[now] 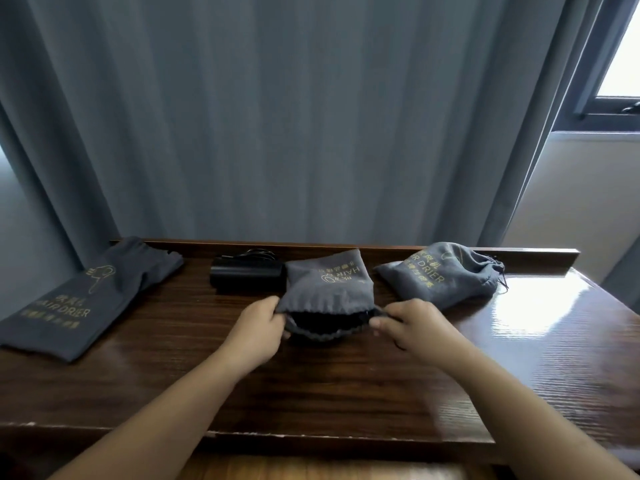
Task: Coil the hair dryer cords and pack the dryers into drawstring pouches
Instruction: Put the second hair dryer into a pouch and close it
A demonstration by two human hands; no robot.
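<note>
A grey drawstring pouch (pixel 329 285) with gold "HAIR DRIER" lettering lies in the middle of the wooden table (pixel 311 386), its mouth facing me and spread wide, with something dark inside. My left hand (pixel 259 327) pinches the left side of the mouth. My right hand (pixel 412 327) pinches the right side. A black hair dryer (pixel 246 275) with its coiled cord lies just behind the pouch to the left. A flat, limp grey pouch (pixel 86 299) lies at the far left. A bulging, cinched grey pouch (pixel 450 278) sits at the right.
A raised wooden lip (pixel 540 254) runs along the table's back edge. Grey curtains (pixel 277 116) hang right behind it. A window (pixel 620 64) is at the upper right.
</note>
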